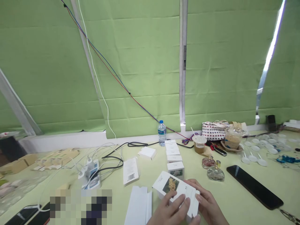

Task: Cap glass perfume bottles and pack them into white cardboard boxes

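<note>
Both my hands hold a small white carton (172,187) with a yellow flower picture on its top face, near the table's front edge. My left hand (170,211) grips it from below, fingers curled over its near side. My right hand (206,203) wraps its right end, where an open flap shows. Just behind stands a row of similar white boxes (173,153) running away from me. A flat unfolded white carton (138,207) lies to the left of my hands.
A black phone (254,187) lies at right, glass perfume bottles (212,168) beside it. Further back are a water bottle (161,133), drink cups (199,143), a patterned bag (214,129), and white round lids (254,153). A power strip with cables (92,175) sits at left.
</note>
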A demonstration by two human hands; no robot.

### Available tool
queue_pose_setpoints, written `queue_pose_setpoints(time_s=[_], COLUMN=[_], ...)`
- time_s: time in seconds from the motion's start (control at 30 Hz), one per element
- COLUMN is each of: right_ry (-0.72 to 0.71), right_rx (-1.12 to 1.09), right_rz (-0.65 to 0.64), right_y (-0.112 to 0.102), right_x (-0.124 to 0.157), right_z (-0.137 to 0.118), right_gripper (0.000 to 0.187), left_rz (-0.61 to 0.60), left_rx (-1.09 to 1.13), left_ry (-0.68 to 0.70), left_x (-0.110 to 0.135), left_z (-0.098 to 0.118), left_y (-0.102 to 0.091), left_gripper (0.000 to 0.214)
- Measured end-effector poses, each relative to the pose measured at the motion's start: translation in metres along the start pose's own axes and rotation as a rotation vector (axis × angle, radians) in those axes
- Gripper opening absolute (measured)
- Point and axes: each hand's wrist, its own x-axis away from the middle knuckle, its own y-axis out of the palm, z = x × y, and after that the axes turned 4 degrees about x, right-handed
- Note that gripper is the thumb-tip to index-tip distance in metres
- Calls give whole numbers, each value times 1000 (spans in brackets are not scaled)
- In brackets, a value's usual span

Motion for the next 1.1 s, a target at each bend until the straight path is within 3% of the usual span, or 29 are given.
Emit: queue_pose_setpoints(time_s=[0.27,0.5,0.67,0.9,1.1], right_ry=[-40,-31,-2,9,4], right_rx=[-8,40,3,10,31], right_rz=[-9,14,31,14,20], right_y=[-2,-1,2,-1,-4], right_x=[-1,1,2,0,0], right_z=[5,4,-2,-1,3], right_gripper=[45,47,44,47,41], left_rz=[49,96,63,114,106], left_rx=[58,94,86,132,110], left_ry=[-47,-142,-69,-133,-95], left_x=[-2,-11,-11,-22,-27], left_z=[2,4,1,1,1], left_y=[0,0,-1,-5,-8], left_gripper=[12,12,14,5,3])
